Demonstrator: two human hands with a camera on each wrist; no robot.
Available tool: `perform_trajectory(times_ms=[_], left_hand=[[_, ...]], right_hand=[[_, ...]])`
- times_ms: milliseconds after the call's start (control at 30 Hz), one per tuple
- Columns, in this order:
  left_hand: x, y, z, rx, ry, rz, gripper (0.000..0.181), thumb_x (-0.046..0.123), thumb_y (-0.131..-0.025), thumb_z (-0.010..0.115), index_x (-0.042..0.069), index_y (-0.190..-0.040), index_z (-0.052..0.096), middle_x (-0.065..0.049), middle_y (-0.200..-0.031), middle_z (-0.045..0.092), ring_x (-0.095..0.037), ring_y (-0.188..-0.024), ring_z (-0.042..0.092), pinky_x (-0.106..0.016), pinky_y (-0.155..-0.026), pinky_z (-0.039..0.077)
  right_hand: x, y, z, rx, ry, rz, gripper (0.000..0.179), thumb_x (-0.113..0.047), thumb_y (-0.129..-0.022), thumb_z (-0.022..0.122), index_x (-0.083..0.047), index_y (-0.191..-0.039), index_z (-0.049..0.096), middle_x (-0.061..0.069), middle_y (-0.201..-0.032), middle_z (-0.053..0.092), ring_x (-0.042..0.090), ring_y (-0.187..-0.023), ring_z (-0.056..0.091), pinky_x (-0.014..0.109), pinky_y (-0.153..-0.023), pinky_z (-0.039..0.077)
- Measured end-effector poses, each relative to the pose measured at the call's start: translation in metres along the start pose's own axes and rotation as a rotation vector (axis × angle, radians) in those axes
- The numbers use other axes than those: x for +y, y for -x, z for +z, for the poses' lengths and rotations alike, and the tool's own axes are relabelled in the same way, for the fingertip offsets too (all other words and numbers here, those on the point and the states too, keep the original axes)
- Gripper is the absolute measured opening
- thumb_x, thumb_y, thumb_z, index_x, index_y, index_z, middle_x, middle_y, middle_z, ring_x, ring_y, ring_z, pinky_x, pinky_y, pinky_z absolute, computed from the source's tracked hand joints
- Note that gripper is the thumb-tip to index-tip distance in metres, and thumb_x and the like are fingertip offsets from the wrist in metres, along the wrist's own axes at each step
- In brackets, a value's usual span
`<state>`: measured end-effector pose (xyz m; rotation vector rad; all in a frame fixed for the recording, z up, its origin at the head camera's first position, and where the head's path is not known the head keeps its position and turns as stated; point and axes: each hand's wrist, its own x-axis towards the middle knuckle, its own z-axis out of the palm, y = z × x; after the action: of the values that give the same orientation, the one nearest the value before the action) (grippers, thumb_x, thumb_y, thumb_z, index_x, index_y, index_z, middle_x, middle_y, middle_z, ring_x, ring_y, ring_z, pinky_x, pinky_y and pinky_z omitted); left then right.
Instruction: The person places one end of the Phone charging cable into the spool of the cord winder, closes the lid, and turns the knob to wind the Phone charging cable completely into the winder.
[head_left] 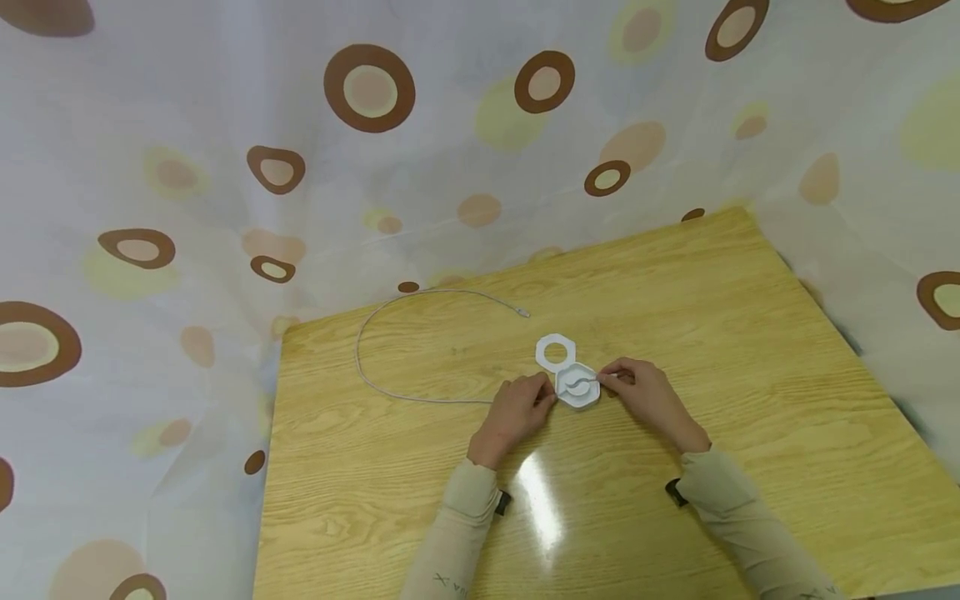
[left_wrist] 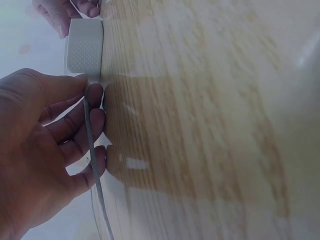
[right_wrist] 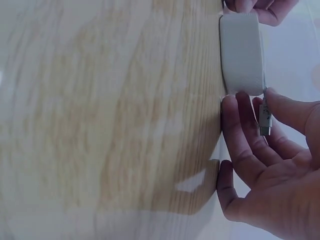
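Two bare hands work a thin cable (head_left: 357,343) into a small white case (head_left: 577,406) that sits open on a wood-grain worktop (head_left: 360,508). At the case's left edge, the left hand (head_left: 517,410) pinches the cable between thumb and index finger; its other fingers bend loosely, with tips down at the worktop. Opposite, the right hand (head_left: 645,396) has its thumb and index finger closed on the cable beside the case's right edge, the remaining fingers spread and slightly curved. The right wrist view shows a metal-tipped plug (right_wrist: 265,120) poking out past that pinch toward the palm.

Between the hands, the cable crosses the case's interior in a wavy bend by a round centre. A white ring (head_left: 542,357) with angular outer edges lies just behind the case, meeting its rim; whether the two are joined cannot be told. From the left hand, the cable sweeps left across the worktop and loops back, ending in a second plug (head_left: 522,312) beyond the ring.

Pale sleeves (head_left: 461,517) cover the forearms. Light glares off the worktop between them, and a white sheet (head_left: 442,158) printed with brown, peach and yellow rounds hangs behind.
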<state>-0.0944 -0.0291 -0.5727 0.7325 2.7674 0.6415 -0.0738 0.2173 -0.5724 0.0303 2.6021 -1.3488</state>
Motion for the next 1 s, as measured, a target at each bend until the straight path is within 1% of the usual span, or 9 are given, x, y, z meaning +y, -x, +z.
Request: perform_trajectory(times_ms=[100, 233, 333, 500, 733, 867, 1000], left_hand=[[-0.0002, -0.0008, 0.0007, -0.001, -0.001, -0.001, 0.009, 0.024, -0.106, 0.065, 0.019, -0.101, 0.071, 0.007, -0.087, 0.074, -0.007, -0.079, 0.062, -0.034, -0.087, 0.05], [0.0003, -0.002, 0.001, -0.01, -0.002, -0.001, 0.009, 0.024, -0.106, 0.065, 0.018, -0.101, 0.07, 0.006, -0.087, 0.074, -0.007, -0.079, 0.061, -0.033, -0.085, 0.049], [0.0005, -0.0019, 0.0008, -0.013, -0.005, 0.003, 0.009, 0.024, -0.106, 0.065, 0.018, -0.1, 0.07, 0.007, -0.086, 0.073, -0.007, -0.079, 0.061, -0.032, -0.084, 0.047], [-0.0004, -0.001, 0.0014, -0.017, -0.011, 0.004, 0.007, 0.025, -0.105, 0.067, 0.02, -0.101, 0.069, 0.008, -0.085, 0.072, -0.006, -0.08, 0.059, -0.031, -0.085, 0.047], [-0.0002, -0.0016, 0.0012, -0.016, -0.011, 0.011, 0.007, 0.025, -0.105, 0.067, 0.019, -0.101, 0.069, 0.008, -0.083, 0.071, -0.006, -0.079, 0.058, -0.031, -0.085, 0.046], [0.0, -0.0014, 0.0006, -0.016, -0.01, 0.009, 0.007, 0.025, -0.105, 0.067, 0.019, -0.101, 0.069, 0.009, -0.082, 0.069, -0.005, -0.077, 0.056, -0.03, -0.083, 0.045], [-0.0003, -0.0011, 0.0008, -0.008, -0.01, 0.005, 0.007, 0.024, -0.105, 0.067, 0.019, -0.101, 0.07, 0.009, -0.083, 0.07, -0.005, -0.078, 0.057, -0.03, -0.084, 0.045]], right_hand=[[0.0003, -0.0016, -0.0013, -0.007, -0.017, 0.002, 0.029, -0.027, -0.108, 0.063, -0.003, -0.118, 0.074, 0.013, -0.1, 0.08, 0.019, -0.088, 0.073, 0.031, -0.079, 0.052], [0.0011, -0.003, -0.0001, 0.004, -0.027, 0.007, 0.029, -0.03, -0.108, 0.063, -0.005, -0.117, 0.074, 0.011, -0.089, 0.078, 0.02, -0.079, 0.071, 0.028, -0.071, 0.048], [0.0021, -0.0039, 0.0009, 0.012, -0.034, 0.01, 0.029, -0.032, -0.108, 0.063, -0.007, -0.116, 0.075, 0.01, -0.085, 0.078, 0.021, -0.077, 0.071, 0.027, -0.07, 0.046], [0.0031, -0.0056, 0.0001, 0.009, -0.051, -0.001, 0.028, -0.03, -0.108, 0.063, -0.006, -0.117, 0.074, 0.011, -0.08, 0.076, 0.022, -0.071, 0.069, 0.028, -0.068, 0.045], [0.0044, -0.0073, 0.0004, 0.009, -0.032, -0.011, 0.027, -0.029, -0.107, 0.064, -0.005, -0.116, 0.074, 0.009, -0.076, 0.076, 0.018, -0.068, 0.068, 0.027, -0.067, 0.044], [0.0031, -0.0077, 0.0, 0.01, -0.03, -0.005, 0.027, -0.028, -0.107, 0.065, -0.003, -0.113, 0.074, 0.01, -0.077, 0.076, 0.018, -0.068, 0.069, 0.027, -0.066, 0.044], [0.0005, -0.0083, -0.0021, 0.003, -0.013, -0.004, 0.026, -0.026, -0.106, 0.067, -0.001, -0.11, 0.074, 0.011, -0.079, 0.077, 0.019, -0.068, 0.07, 0.026, -0.063, 0.045]])
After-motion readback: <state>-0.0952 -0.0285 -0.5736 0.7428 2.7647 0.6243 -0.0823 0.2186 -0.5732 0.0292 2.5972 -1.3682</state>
